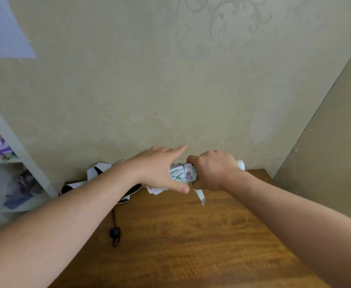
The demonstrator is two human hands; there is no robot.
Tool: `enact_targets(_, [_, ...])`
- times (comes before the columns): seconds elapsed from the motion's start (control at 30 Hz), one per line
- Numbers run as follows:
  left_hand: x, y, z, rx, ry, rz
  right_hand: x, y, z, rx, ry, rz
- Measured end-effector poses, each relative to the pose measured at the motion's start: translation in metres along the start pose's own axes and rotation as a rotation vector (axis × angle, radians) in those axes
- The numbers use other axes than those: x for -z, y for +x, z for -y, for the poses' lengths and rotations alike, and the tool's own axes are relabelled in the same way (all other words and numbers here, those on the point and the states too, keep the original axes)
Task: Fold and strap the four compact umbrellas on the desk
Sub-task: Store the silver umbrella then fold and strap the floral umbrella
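Observation:
A rolled white umbrella with a green leaf print is held above the far edge of the wooden desk. My right hand grips it near its white handle end. My left hand wraps the canopy with the thumb underneath and the forefinger stretched out. A snap stud shows on the wrapped band, and the loose strap with its snap hangs down. Behind my left forearm lies a black and white umbrella, unfolded, with its black handle and wrist loop on the desk.
The desk stands against a patterned beige wall. A white shelf unit with bags and clutter is at the left. A paper sheet hangs on the wall at upper left. A beige panel rises at the right.

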State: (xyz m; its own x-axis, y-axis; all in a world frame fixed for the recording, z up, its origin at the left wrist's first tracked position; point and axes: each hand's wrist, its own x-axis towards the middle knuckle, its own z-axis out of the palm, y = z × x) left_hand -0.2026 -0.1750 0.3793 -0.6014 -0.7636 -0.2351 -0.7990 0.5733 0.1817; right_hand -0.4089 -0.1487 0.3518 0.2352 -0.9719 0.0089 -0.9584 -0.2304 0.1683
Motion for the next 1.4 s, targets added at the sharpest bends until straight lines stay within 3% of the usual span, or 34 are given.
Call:
enact_targets(0.07, [-0.001,0.008,-0.003,-0.035,-0.065,-0.038,0.001,0.000,0.005,0.033,-0.044,-0.049])
enact_targets(0.2, [-0.019,0.019,0.004,0.035,-0.106,0.048,0.003,0.000,0.009,0.070,-0.038,-0.089])
enact_targets(0.57, [-0.058,0.018,0.012,0.056,0.337,-0.463,-0.012,0.012,0.000,-0.044,0.417,0.185])
enact_targets(0.67, [-0.058,0.020,0.013,0.061,0.310,-0.446,-0.010,0.013,-0.004,0.002,0.439,0.208])
enact_targets(0.77, [-0.054,0.023,0.013,0.100,0.214,-0.378,-0.013,0.009,-0.005,0.013,0.244,0.049])
enact_targets(0.87, [-0.048,0.024,0.011,0.150,0.038,-0.203,-0.025,0.006,0.001,0.045,0.030,-0.163])
enact_targets(1.0, [-0.041,0.025,0.007,0.136,-0.133,-0.001,-0.033,-0.001,0.000,0.026,0.038,-0.189])
enact_targets(1.1, [-0.042,0.024,0.006,0.111,-0.107,-0.075,-0.028,0.000,-0.002,-0.006,0.022,-0.145])
enact_targets(1.27, [-0.056,0.027,0.006,0.057,0.334,-0.444,-0.017,0.004,-0.007,-0.112,0.192,0.036])
enact_targets(1.4, [-0.047,0.025,0.003,0.067,0.224,-0.357,-0.017,0.006,-0.011,-0.072,0.289,0.175])
